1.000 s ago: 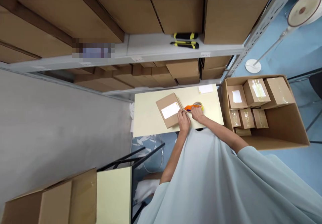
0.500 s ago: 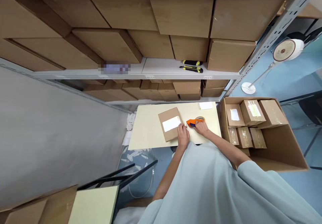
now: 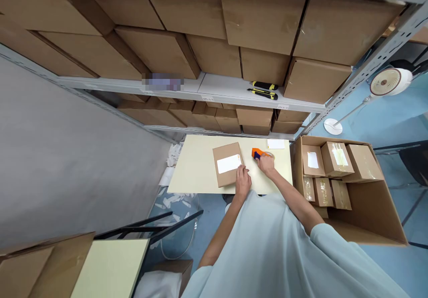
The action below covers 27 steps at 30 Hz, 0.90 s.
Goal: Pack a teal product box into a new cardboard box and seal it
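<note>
A small brown cardboard box with a white label on top lies on a pale yellow table. My left hand rests on the box's near right corner, fingers curled against it. To the right, my right hand is closed round an orange tape dispenser that sits on the table, a short way from the box's right side. A loose white label lies at the table's far right corner.
A big open carton right of the table holds several small taped boxes. Metal shelving behind is stacked with brown boxes; two yellow-black utility knives lie on a shelf. A standing fan is at the right. Paper scraps litter the floor left.
My right hand has drawn the tape dispenser away from the box's edge, up and to the right. My left hand stays on the box. The view has tilted upward.
</note>
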Tool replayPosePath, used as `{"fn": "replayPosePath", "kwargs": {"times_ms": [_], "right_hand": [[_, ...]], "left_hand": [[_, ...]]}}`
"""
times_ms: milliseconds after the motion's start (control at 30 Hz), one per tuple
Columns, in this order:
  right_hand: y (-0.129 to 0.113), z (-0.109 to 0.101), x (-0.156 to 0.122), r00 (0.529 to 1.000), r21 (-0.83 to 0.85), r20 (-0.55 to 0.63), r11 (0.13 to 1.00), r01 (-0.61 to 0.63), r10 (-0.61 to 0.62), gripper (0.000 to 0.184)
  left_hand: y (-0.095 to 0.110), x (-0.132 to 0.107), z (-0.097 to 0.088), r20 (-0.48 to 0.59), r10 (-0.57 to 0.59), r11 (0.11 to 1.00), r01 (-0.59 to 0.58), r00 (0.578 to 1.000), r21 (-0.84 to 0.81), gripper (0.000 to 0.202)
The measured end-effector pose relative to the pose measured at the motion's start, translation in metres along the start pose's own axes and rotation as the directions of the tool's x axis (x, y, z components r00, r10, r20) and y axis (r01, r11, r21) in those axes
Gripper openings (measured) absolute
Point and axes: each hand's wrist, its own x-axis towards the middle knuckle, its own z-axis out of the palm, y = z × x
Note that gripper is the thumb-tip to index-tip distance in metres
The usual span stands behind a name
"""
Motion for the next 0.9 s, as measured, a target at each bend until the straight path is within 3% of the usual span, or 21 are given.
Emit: {"fn": "replayPosePath", "kwargs": {"times_ms": [133,233,367,500,567,667,767,833,900], "right_hand": [[0.008,-0.047,0.021,0.995,0.025,-0.104,1.0,0.013,-0.01,0.053],[0.008,-0.082,0.028,0.989,0.115,-0.146,0.992,0.057,-0.04,0.052],[-0.014,-0.134,0.044,0.958,0.24,-0.236,0.945,0.223,-0.166,0.06],[-0.05,-0.207,0.071,0.836,0.214,-0.425,0.86,0.464,-0.346,0.059],[-0.07,-0.246,0.086,0.804,0.129,-0.467,0.871,0.474,-0.368,0.053],[-0.096,-0.293,0.11,0.821,0.046,-0.464,0.916,0.399,-0.334,0.047],[-0.116,-0.319,0.135,0.852,0.033,-0.42,0.933,0.358,-0.312,0.041],[-0.124,-0.323,0.15,0.872,0.03,-0.383,0.939,0.343,-0.306,0.038],[-0.128,-0.322,0.161,0.88,0.033,-0.367,0.941,0.335,-0.301,0.039]], "left_hand": [[0.009,0.004,-0.009,-0.076,0.034,0.999,-0.034,0.997,0.0,0.032],[0.02,0.033,-0.018,-0.201,0.057,0.998,-0.061,0.978,-0.014,0.037],[0.045,0.121,-0.052,-0.3,0.18,0.981,-0.194,0.937,-0.016,0.057],[0.065,0.228,-0.099,-0.305,0.318,0.944,-0.328,0.897,0.02,0.058],[0.069,0.274,-0.118,-0.299,0.308,0.948,-0.318,0.903,0.015,0.06],[0.071,0.324,-0.136,-0.243,0.237,0.968,-0.251,0.941,-0.029,0.068],[0.07,0.344,-0.146,-0.224,0.161,0.98,-0.182,0.961,-0.076,0.071],[0.067,0.337,-0.146,-0.254,0.147,0.981,-0.175,0.956,-0.088,0.069],[0.058,0.315,-0.142,-0.274,0.147,0.979,-0.179,0.95,-0.094,0.066]]}}
